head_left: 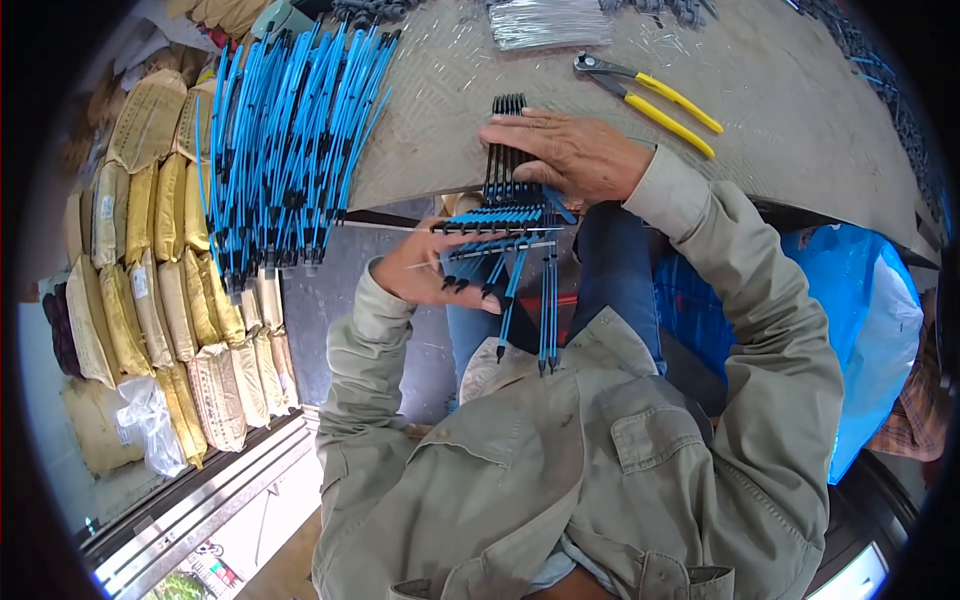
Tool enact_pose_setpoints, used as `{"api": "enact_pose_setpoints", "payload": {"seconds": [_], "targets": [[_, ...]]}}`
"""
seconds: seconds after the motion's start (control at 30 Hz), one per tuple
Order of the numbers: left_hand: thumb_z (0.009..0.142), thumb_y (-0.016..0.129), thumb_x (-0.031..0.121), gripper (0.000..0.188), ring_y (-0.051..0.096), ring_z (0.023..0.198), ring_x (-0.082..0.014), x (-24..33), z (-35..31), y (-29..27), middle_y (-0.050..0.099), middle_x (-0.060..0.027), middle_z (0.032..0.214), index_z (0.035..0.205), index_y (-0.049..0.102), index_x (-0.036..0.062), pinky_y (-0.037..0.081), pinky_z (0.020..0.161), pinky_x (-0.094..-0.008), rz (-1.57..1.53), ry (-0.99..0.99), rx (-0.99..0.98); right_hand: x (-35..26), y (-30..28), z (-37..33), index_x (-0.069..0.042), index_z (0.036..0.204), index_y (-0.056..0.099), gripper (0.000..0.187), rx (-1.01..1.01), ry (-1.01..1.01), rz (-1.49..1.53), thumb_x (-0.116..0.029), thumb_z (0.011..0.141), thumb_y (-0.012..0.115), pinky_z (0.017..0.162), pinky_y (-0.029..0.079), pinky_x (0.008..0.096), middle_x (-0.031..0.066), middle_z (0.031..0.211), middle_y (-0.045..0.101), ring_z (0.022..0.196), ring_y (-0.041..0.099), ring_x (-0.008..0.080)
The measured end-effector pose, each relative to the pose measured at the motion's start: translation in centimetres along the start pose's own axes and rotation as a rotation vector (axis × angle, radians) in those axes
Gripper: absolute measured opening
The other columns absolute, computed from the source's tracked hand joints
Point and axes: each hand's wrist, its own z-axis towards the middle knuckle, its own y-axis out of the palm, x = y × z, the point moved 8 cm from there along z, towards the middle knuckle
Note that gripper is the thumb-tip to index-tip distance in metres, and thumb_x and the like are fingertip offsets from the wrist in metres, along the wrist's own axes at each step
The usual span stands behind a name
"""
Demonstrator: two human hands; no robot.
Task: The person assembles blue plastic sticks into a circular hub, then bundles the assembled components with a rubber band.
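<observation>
At the table's near edge lies a row of slim black rods (508,165), side by side. My right hand (580,155) rests across them, its fingers stretched out and the thumb apart on the rods. Below the edge, my left hand (425,268) is closed around a set of blue rods with black fittings (500,230), lined up in rows. Thin metal wires (535,230) run across these rows. Several blue rods with black tips (547,310) hang down over my lap. The left palm's grip is partly hidden by the rods.
A large pile of blue rods with black fittings (290,150) overhangs the table (430,130) on the left. Yellow-handled cutters (655,100) and a stack of thin metal wires (550,25) lie farther back. Packed bags (150,280) stand left; a blue plastic sack (850,330) is right.
</observation>
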Motion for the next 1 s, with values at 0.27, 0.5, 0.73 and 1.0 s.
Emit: {"api": "enact_pose_setpoints", "payload": {"seconds": [0.27,0.5,0.73,1.0], "targets": [[0.044,0.081,0.041,0.087,0.050,0.116,-0.0262,-1.4,-4.8,-4.5,0.055,-0.0131,0.121,0.119,0.055,0.0052,0.036,0.099,-0.0407,-0.294,0.225,0.350,0.3,-0.3,0.7,-0.011,0.133,0.033,0.049,0.065,0.024,0.076,-0.032,0.091,0.044,0.101,0.035,0.0390,0.0095,0.125,0.051,0.112,0.048,0.0333],[0.051,0.074,0.037,0.095,0.036,0.128,-0.0223,2.3,3.0,-2.1,0.040,-0.0081,0.137,0.134,0.038,0.0093,0.027,0.106,-0.0398,0.592,0.182,0.074,0.8,-1.4,1.0,-0.010,0.133,0.033,0.045,0.046,0.181,0.182,-0.029,0.093,0.041,0.089,0.043,0.0381,0.0091,0.111,0.060,0.104,0.054,0.0329],[0.073,0.058,0.019,0.071,0.029,0.132,-0.0179,0.1,5.7,-0.6,0.031,-0.0028,0.143,0.138,0.031,0.0121,0.021,0.108,-0.0377,0.957,0.260,-0.008,4.4,-4.2,3.4,-0.007,0.120,0.050,0.032,0.126,0.116,0.465,-0.021,0.091,0.045,0.079,0.047,0.0341,0.0088,0.105,0.063,0.091,0.060,0.0294],[0.069,0.060,0.012,0.074,0.029,0.132,-0.0163,1.6,5.7,-1.1,0.029,-0.0012,0.143,0.136,0.032,0.0130,0.023,0.108,-0.0359,0.906,0.216,0.000,12.5,-9.6,6.3,-0.008,0.081,0.060,0.009,0.053,0.219,-0.463,-0.016,0.082,0.055,0.067,0.046,0.0346,0.0067,0.083,0.060,0.079,0.059,0.0259]]}}
